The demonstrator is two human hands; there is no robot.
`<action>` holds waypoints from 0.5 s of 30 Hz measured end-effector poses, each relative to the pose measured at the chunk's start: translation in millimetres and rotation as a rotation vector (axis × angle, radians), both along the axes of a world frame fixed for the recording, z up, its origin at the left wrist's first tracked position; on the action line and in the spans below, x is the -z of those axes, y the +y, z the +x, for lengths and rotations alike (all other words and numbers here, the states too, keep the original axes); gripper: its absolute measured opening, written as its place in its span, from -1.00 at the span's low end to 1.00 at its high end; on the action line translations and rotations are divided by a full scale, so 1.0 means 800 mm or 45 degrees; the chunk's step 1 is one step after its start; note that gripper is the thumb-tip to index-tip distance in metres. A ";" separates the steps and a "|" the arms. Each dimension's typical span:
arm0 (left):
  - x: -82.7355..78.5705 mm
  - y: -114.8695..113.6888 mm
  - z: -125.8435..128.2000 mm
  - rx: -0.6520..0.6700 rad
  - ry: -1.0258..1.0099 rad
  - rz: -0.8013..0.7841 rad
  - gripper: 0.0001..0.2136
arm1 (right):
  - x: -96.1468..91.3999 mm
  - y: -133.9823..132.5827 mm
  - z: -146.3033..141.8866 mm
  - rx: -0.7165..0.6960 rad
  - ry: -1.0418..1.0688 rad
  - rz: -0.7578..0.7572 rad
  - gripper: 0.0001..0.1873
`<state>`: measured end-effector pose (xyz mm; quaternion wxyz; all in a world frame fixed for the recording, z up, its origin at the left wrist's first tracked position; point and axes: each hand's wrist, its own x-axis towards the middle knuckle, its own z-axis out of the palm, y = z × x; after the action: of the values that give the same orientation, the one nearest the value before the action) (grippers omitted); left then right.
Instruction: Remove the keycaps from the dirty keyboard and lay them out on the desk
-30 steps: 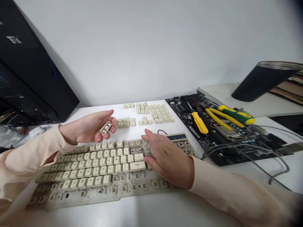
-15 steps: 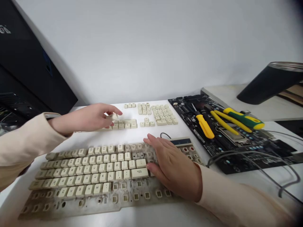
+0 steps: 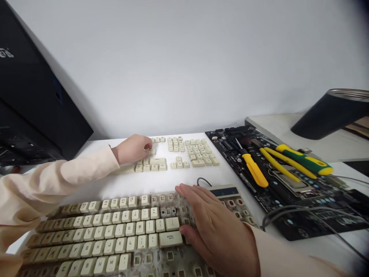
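Observation:
A dirty beige keyboard lies in front of me with many keycaps pulled off its right and lower parts. My right hand rests flat on its right end, fingers stretched out. My left hand reaches to the far side of the table, fingers curled down onto a long beige keycap at the group of loose keycaps laid out in rows.
A black motherboard lies at the right, with a yellow-handled screwdriver and yellow-green pliers on it, and grey cables. A calculator lies behind my right hand. A black computer case stands at the left. A dark tilted cup sits at the far right.
My left hand carried the long keycap from above the keyboard out to the rows of loose keycaps and lowered it there. My right hand stayed on the keyboard. The view shifted nearer.

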<state>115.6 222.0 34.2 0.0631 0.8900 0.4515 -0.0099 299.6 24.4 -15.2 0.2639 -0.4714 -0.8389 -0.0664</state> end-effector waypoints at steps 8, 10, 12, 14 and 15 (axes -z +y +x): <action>0.017 0.013 0.011 0.075 -0.138 0.034 -0.81 | -0.003 -0.001 -0.001 0.012 0.042 -0.011 -0.53; 0.021 0.013 0.013 0.090 -0.161 0.057 -0.80 | -0.002 -0.001 -0.002 0.018 0.047 -0.009 -0.52; 0.023 0.014 0.015 0.098 -0.177 0.087 -0.79 | 0.001 -0.001 -0.002 0.025 0.048 -0.021 -0.50; 0.025 0.014 0.017 0.102 -0.187 0.118 -0.79 | 0.004 -0.001 0.000 0.027 0.038 -0.044 -0.48; 0.026 0.014 0.018 0.106 -0.189 0.130 -0.79 | 0.004 -0.001 0.001 0.029 0.030 -0.055 -0.47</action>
<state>129.9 233.5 13.6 0.0506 0.9083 0.4082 0.0763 300.2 23.9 -18.8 0.2628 -0.4873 -0.8315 -0.0458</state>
